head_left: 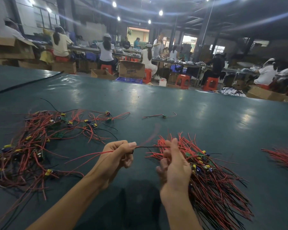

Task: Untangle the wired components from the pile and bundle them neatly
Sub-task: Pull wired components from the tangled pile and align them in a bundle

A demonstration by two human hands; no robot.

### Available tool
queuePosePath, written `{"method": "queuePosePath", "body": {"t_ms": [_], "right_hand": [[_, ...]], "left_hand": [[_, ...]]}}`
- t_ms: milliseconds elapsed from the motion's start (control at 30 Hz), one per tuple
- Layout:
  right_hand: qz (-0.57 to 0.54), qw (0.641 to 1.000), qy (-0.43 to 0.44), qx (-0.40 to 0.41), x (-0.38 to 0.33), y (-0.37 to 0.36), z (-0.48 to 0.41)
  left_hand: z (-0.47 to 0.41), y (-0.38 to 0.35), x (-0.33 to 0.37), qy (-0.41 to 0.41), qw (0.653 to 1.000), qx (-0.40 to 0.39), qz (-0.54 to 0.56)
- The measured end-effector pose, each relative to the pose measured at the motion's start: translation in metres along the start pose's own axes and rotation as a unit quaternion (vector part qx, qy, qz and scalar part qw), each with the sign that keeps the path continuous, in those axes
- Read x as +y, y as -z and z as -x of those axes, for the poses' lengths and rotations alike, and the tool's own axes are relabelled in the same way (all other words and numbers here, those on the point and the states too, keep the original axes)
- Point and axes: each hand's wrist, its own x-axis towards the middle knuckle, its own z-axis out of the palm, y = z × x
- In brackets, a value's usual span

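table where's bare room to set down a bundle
Free: the far table beyond the stray piece, and the strip between the bundle and the right-edge wires. Crowded: the pile on the left, the bundle near right.

We face a dim workshop.
Our glossy dark-green tabletop (173,103) mirrors round white ceiling lamps (161,12); beyond stand red plastic stools (183,81) and brown cardboard boxes (131,69).
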Motion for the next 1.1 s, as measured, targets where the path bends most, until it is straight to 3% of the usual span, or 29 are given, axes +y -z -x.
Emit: {"method": "queuePosePath", "body": {"t_ms": [133, 200, 400, 467, 567, 700, 833, 900, 1000, 1033, 1100], "right_hand": [[0.125, 0.983, -0.013, -0.132, 0.020, -0.014, 0.023], [0.143, 0.977, -0.009, -0.158, 0.026, -0.019, 0.031], [0.074, 0.995, 0.039, -0.045, 0.018, -0.016, 0.024], [0.018, 0.998, 0.049, 0.024, 0.008, -0.011, 0.016], [-0.081, 0.990, 0.028, 0.112, -0.009, 0.002, 0.004], [-0.138, 0.979, -0.035, 0.147, -0.019, 0.012, 0.002], [-0.190, 0.969, -0.054, 0.146, -0.019, 0.012, 0.006], [-0.217, 0.964, -0.059, 0.143, -0.020, 0.009, 0.009], [-0.221, 0.963, -0.031, 0.153, -0.021, 0.004, 0.014], [-0.214, 0.964, -0.018, 0.155, -0.021, 0.003, 0.015], [-0.205, 0.967, 0.001, 0.153, -0.017, 0.001, 0.015]], "left_hand": [[0.000, 0.002, -0.001, 0.029, 0.999, -0.036, -0.016], [0.000, 0.003, -0.001, 0.050, 0.997, -0.049, -0.034], [-0.001, 0.003, -0.001, 0.108, 0.989, -0.025, -0.093], [-0.001, 0.004, -0.001, 0.094, 0.985, -0.034, -0.142], [-0.005, 0.009, -0.001, 0.051, 0.978, 0.016, -0.203], [-0.012, 0.024, -0.006, -0.011, 0.963, 0.118, -0.240], [-0.017, 0.038, -0.005, -0.036, 0.951, 0.162, -0.262], [-0.019, 0.046, -0.005, -0.067, 0.922, 0.191, -0.329], [-0.020, 0.065, -0.008, -0.122, 0.812, 0.238, -0.519], [-0.021, 0.071, -0.010, -0.108, 0.771, 0.240, -0.580], [-0.024, 0.083, -0.015, 0.005, 0.721, 0.220, -0.658]]}}
